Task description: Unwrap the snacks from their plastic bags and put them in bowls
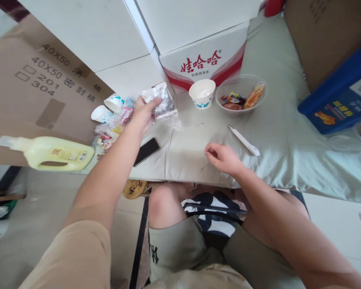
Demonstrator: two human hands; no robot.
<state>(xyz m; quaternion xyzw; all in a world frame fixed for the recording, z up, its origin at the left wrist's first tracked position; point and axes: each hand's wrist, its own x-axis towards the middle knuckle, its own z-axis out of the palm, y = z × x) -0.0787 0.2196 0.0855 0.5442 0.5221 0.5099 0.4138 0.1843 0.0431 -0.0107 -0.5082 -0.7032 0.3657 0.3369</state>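
Note:
My left hand (143, 115) is closed around the edge of a silvery packet in clear plastic wrap (159, 98), raised above the left part of the cloth-covered table. A loose flap of the wrap hangs at its right side. My right hand (223, 158) rests near the table's front edge, its fingers curled in, with nothing visible in them. Just beyond it lies a slim white tool like a paper knife (243, 139). Behind stand a white paper bowl with blue print (202, 94) and a clear plastic bowl (260, 105) holding several wrapped snacks.
A dark phone (147, 151) lies below my left forearm. Paper cups (101, 114) and snack packets (106, 138) are heaped at the left, by a yellow bottle (60, 152) and a big carton (45, 96). A white-red box (204, 60) stands behind; a blue container (339, 100) at right.

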